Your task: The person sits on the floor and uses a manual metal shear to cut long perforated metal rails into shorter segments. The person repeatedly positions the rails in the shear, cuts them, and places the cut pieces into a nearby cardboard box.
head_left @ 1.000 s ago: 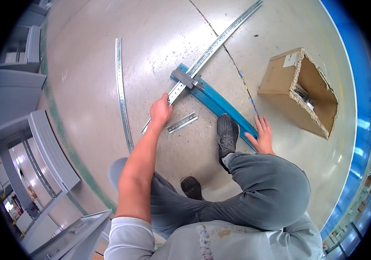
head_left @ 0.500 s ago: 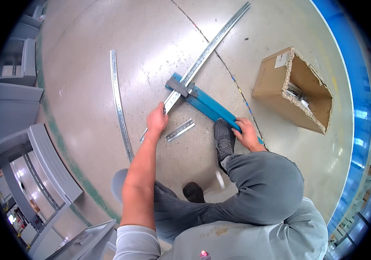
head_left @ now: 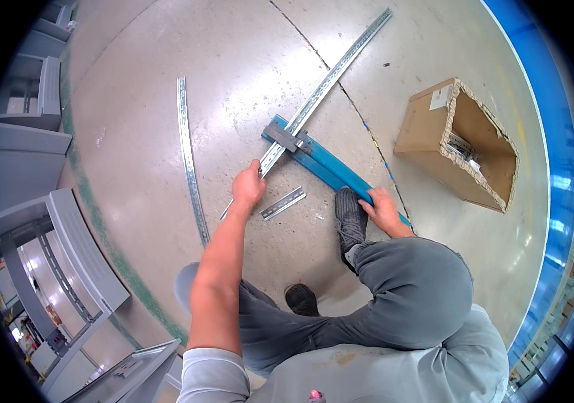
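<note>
Two legs in grey trousers (head_left: 418, 289) are nearest, bent, with a dark left shoe (head_left: 302, 300) at six o'clock and a dark right shoe (head_left: 351, 221) between three and four, reckoned from a short slotted rail piece (head_left: 283, 203) lying on the floor (head_left: 233, 87) at mid-view. The right shoe's toe is at the near edge of a blue tool (head_left: 330, 169); whether it presses on it I cannot tell.

At three o'clock, the right hand (head_left: 386, 209) is curled over the tool's near end, fingers bent round the blue bar. At ten o'clock, just beside the short piece, the left hand (head_left: 249, 187) is closed on a long slotted metal rail (head_left: 318, 96).

That rail runs from between eight and nine up to one o'clock, passing through the grey block (head_left: 282, 137) on the tool's far end, at twelve. A second rail (head_left: 185, 134) lies apart on the floor, stretching from eight to eleven.

Farther out, a ragged-edged cardboard box (head_left: 424, 124) sits between two and three, with metal pieces (head_left: 463, 149) inside. Grey metal cabinets (head_left: 25, 158) line the side toward nine.
</note>
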Action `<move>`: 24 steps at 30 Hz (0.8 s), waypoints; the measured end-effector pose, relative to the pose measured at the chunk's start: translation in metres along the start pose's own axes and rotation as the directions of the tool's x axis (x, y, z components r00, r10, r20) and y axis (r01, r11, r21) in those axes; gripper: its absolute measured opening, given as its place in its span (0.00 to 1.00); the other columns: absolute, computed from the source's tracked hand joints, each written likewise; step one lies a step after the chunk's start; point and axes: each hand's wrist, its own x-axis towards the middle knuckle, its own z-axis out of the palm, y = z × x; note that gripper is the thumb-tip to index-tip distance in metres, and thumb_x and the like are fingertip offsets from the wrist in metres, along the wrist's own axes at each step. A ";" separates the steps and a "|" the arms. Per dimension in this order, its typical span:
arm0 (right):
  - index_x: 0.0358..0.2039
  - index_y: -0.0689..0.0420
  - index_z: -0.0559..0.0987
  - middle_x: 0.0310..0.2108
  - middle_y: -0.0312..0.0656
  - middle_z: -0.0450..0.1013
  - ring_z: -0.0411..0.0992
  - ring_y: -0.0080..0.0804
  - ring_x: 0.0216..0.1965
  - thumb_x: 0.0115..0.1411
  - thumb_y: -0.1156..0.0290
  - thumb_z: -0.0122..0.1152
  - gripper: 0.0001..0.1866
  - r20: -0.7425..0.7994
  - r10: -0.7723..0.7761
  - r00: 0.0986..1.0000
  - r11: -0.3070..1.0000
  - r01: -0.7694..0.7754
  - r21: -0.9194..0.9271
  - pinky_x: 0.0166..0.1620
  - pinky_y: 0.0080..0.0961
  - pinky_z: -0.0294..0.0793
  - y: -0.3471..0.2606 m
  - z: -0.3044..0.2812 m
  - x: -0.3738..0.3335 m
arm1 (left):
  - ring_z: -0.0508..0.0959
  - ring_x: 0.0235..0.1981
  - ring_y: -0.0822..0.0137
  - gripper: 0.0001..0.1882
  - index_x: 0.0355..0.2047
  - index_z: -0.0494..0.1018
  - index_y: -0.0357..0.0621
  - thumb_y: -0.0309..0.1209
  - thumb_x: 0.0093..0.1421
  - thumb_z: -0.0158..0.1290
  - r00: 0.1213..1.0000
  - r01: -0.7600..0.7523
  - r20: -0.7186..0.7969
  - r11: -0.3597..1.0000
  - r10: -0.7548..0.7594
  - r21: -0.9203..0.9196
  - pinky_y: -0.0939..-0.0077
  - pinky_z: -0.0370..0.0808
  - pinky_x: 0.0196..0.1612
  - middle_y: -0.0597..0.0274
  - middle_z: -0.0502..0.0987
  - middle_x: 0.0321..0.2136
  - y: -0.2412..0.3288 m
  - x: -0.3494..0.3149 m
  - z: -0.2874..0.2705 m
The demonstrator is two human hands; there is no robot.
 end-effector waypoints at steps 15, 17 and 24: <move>0.30 0.58 0.74 0.27 0.51 0.74 0.75 0.57 0.32 0.61 0.56 0.69 0.19 -0.118 -0.100 0.988 0.995 0.096 -0.039 0.35 0.49 0.73 -0.003 0.000 0.003 | 0.81 0.37 0.37 0.12 0.42 0.70 0.46 0.28 0.58 0.56 0.999 0.044 -0.025 0.999 -0.044 -0.019 0.43 0.76 0.41 0.42 0.81 0.31 0.003 -0.026 0.013; 0.32 0.57 0.75 0.29 0.50 0.74 0.75 0.56 0.34 0.61 0.56 0.69 0.17 -0.022 -0.057 0.998 0.998 0.057 -0.015 0.36 0.50 0.73 0.002 -0.011 0.003 | 0.82 0.37 0.38 0.14 0.43 0.69 0.45 0.28 0.57 0.57 0.998 0.016 -0.065 1.000 -0.018 -0.025 0.44 0.77 0.41 0.42 0.81 0.32 -0.005 -0.020 0.014; 0.52 0.54 0.79 0.49 0.47 0.76 0.73 0.52 0.51 0.61 0.48 0.67 0.27 -0.069 -0.119 0.990 0.990 0.113 -0.082 0.53 0.48 0.71 -0.027 -0.037 0.010 | 0.82 0.38 0.39 0.15 0.44 0.68 0.46 0.29 0.58 0.58 0.997 0.046 -0.066 0.999 -0.046 0.008 0.46 0.77 0.41 0.43 0.82 0.33 -0.011 -0.026 0.012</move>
